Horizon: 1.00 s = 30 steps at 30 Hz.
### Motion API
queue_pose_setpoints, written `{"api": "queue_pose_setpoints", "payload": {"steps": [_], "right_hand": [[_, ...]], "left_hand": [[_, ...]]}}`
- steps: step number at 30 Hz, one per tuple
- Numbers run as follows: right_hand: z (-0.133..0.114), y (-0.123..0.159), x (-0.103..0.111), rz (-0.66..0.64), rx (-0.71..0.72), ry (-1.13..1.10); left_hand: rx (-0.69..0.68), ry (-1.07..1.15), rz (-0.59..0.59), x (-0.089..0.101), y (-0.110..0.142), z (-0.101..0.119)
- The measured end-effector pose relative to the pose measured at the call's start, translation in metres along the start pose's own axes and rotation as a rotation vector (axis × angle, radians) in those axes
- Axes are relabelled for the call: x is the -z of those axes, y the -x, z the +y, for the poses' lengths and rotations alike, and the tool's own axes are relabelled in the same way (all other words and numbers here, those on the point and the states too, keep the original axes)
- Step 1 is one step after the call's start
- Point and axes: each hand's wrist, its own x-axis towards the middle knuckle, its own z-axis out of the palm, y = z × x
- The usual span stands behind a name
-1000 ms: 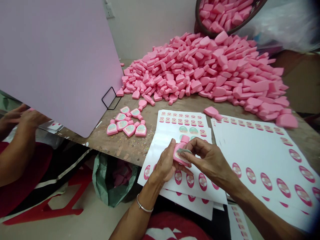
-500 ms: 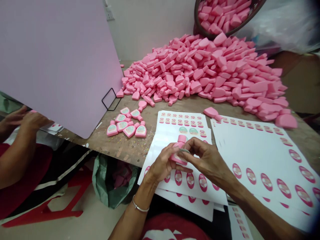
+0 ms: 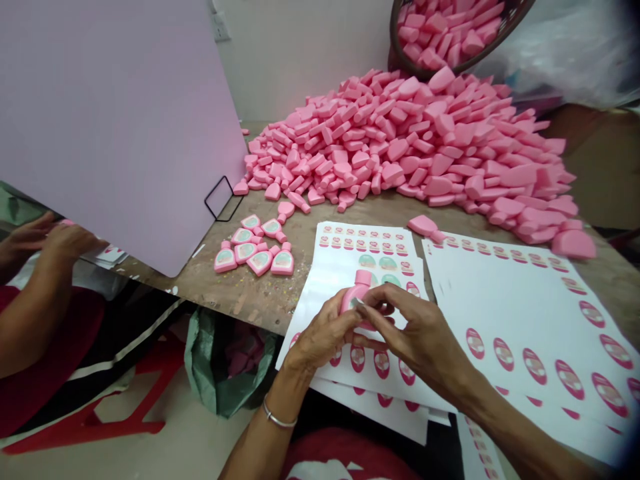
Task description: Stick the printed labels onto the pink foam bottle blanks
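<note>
My left hand is closed around a small pink toy bottle, its cap end pointing away from me. The fingers of my right hand pinch a green sticker against the bottle's face; most of the sticker is hidden by the fingertips. Beneath both hands lie sticker sheets with pink ovals along the lower edge and green labels in the middle. To the left, several pink bottles with green labels rest in a cluster on the wooden table.
A large heap of unlabelled pink bottles covers the back, below a tipped basket. More sticker sheets lie at right. A pinkish board stands at left, with another person's hands behind it. A green sack hangs below the edge.
The green sticker has come down onto the bottle's face, and my right fingertips have moved in against it. My left hand keeps its hold on the bottle.
</note>
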Motion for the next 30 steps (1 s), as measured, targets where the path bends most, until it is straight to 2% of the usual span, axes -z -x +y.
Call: {"api": "queue_pose_setpoints", "payload": {"steps": [3,6,9,13,14,17,19,24,30], "right_hand": [[-0.001,0.002,-0.001,0.121,0.186,0.24],[0.003,0.0,0.005,0.248,0.272,0.411],[0.011,-0.002,0.014,0.267,0.27,0.395],[0.018,-0.002,0.025,0.387,0.13,0.327],[0.019,-0.001,0.026,0.371,0.078,0.277],[0.017,0.001,0.019,0.143,-0.102,0.035],[0.017,0.002,0.008,0.046,-0.204,-0.108],[0.024,0.002,-0.014,0.1,-0.317,-0.33],[0.033,0.001,-0.006,0.071,-0.371,-0.531]], "left_hand": [[-0.001,0.025,-0.012,0.0,0.001,0.002],[0.004,0.084,-0.062,-0.001,0.002,0.006],[0.0,0.125,-0.078,-0.001,0.003,0.007],[0.024,0.147,-0.064,-0.001,0.004,0.003],[0.03,0.146,-0.058,-0.001,0.005,0.001],[0.024,0.13,-0.053,-0.004,0.005,0.0],[0.022,0.108,-0.06,-0.007,0.006,0.0],[0.058,0.067,-0.057,-0.009,0.008,-0.002],[0.041,0.146,-0.086,-0.004,0.006,-0.006]]}}
